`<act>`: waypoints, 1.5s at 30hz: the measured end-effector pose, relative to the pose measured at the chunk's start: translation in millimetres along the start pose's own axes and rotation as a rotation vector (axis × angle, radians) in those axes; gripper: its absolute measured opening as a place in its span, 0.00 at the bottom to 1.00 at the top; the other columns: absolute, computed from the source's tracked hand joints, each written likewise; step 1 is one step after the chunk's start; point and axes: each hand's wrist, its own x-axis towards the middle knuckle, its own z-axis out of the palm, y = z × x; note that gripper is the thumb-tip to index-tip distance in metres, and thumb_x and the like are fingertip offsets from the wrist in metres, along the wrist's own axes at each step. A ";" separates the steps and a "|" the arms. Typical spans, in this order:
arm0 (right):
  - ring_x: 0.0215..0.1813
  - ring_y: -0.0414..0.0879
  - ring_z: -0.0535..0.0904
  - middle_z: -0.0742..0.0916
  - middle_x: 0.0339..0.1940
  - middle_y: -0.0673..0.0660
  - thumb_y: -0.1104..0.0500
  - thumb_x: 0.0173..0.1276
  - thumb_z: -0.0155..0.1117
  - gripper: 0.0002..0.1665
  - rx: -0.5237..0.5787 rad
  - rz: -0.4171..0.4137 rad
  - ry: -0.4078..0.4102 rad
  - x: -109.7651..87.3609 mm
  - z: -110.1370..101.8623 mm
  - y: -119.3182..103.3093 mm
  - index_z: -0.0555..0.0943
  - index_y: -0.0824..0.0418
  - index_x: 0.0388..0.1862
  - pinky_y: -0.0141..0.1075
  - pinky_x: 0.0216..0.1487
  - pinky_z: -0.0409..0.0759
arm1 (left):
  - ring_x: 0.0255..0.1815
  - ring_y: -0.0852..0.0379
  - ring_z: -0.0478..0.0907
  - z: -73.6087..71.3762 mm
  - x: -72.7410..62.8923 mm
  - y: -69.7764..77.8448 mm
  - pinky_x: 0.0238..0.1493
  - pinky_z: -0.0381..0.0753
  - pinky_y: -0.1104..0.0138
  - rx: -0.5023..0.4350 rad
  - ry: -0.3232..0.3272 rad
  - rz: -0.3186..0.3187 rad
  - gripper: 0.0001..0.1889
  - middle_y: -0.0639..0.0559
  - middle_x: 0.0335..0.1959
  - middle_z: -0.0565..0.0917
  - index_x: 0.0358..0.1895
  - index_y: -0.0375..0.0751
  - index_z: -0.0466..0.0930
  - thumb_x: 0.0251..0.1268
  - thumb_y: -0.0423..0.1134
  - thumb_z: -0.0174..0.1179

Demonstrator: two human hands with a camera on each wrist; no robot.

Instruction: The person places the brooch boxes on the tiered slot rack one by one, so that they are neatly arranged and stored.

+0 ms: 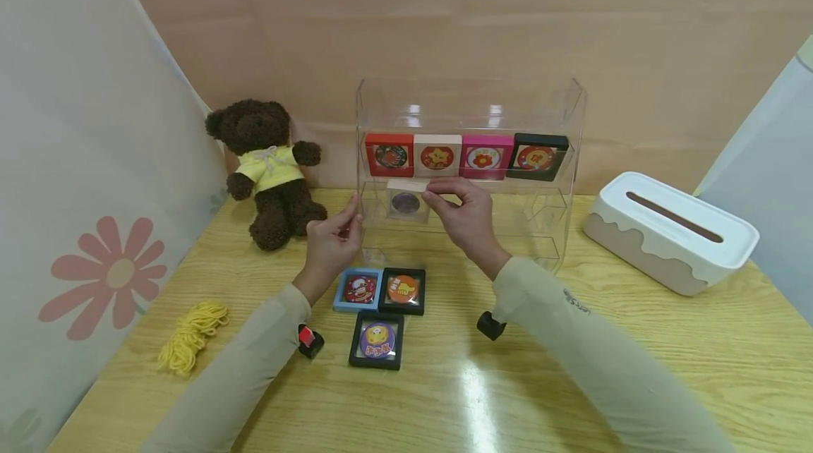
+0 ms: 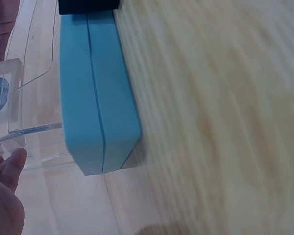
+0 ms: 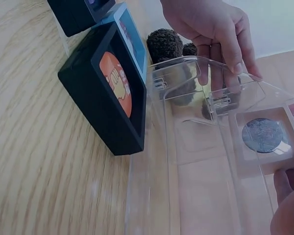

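Note:
My right hand (image 1: 466,216) pinches the right edge of a whitish square frame (image 1: 406,206) with a dark round badge inside. The frame is upright at the left of a tier of the clear acrylic display rack (image 1: 495,229), below the filled row. My left hand (image 1: 334,241) grips the rack's left side panel between thumb and fingers. Above, a red frame (image 1: 389,155), a cream frame (image 1: 437,156), a pink frame (image 1: 486,156) and a black frame (image 1: 538,157) stand side by side, each with a round badge.
In front of the rack lie a light-blue frame (image 1: 358,290), a black frame with an orange badge (image 1: 403,291) and a black frame with a purple badge (image 1: 376,341). A teddy bear (image 1: 267,171) and yellow yarn (image 1: 193,336) are left, a tissue box (image 1: 673,231) right.

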 end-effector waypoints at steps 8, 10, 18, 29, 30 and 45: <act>0.49 0.54 0.80 0.85 0.42 0.67 0.71 0.60 0.66 0.07 -0.033 0.048 -0.022 -0.6 7.8 -4.2 0.84 0.76 0.36 0.39 0.44 0.80 | 0.13 0.56 0.79 0.7 -0.1 -0.2 0.12 0.73 0.71 -0.010 0.014 0.008 0.19 0.35 0.35 0.83 0.53 0.26 0.77 0.56 0.22 0.61; 0.50 0.55 0.79 0.85 0.43 0.67 0.71 0.60 0.66 0.07 -0.026 0.060 -0.026 -0.4 9.3 -5.9 0.84 0.76 0.36 0.40 0.44 0.80 | 0.12 0.56 0.78 1.0 -0.1 -0.3 0.12 0.72 0.70 -0.012 0.017 0.011 0.19 0.35 0.35 0.83 0.53 0.27 0.77 0.56 0.22 0.61; 0.50 0.55 0.79 0.84 0.44 0.66 0.71 0.60 0.66 0.07 -0.002 0.083 -0.048 1.0 18.7 7.8 0.84 0.76 0.36 0.38 0.45 0.80 | 0.12 0.56 0.78 1.3 -0.5 -1.7 0.11 0.71 0.71 -0.020 0.030 0.022 0.19 0.35 0.34 0.83 0.53 0.27 0.77 0.56 0.21 0.60; 0.49 0.45 0.80 0.86 0.43 0.57 0.64 0.61 0.68 0.07 -0.030 0.020 -0.053 2.2 25.8 29.8 0.86 0.68 0.37 0.36 0.43 0.80 | 0.13 0.56 0.79 2.1 -0.3 -3.3 0.13 0.75 0.70 0.001 0.018 0.020 0.18 0.36 0.34 0.84 0.53 0.27 0.77 0.57 0.22 0.60; 0.49 0.45 0.80 0.86 0.43 0.57 0.64 0.61 0.68 0.07 -0.041 0.009 -0.056 2.1 26.2 29.5 0.86 0.68 0.37 0.36 0.43 0.81 | 0.13 0.56 0.79 1.9 -0.3 -2.8 0.13 0.74 0.71 0.002 0.017 0.017 0.18 0.36 0.34 0.84 0.53 0.27 0.77 0.57 0.23 0.60; 0.41 0.51 0.82 0.86 0.43 0.60 0.67 0.64 0.65 0.10 -0.066 -0.071 -0.073 -1.0 21.2 30.2 0.84 0.69 0.44 0.45 0.40 0.81 | 0.12 0.56 0.79 2.1 -0.9 -2.4 0.12 0.73 0.70 -0.025 0.026 0.014 0.18 0.36 0.33 0.84 0.53 0.27 0.78 0.56 0.22 0.61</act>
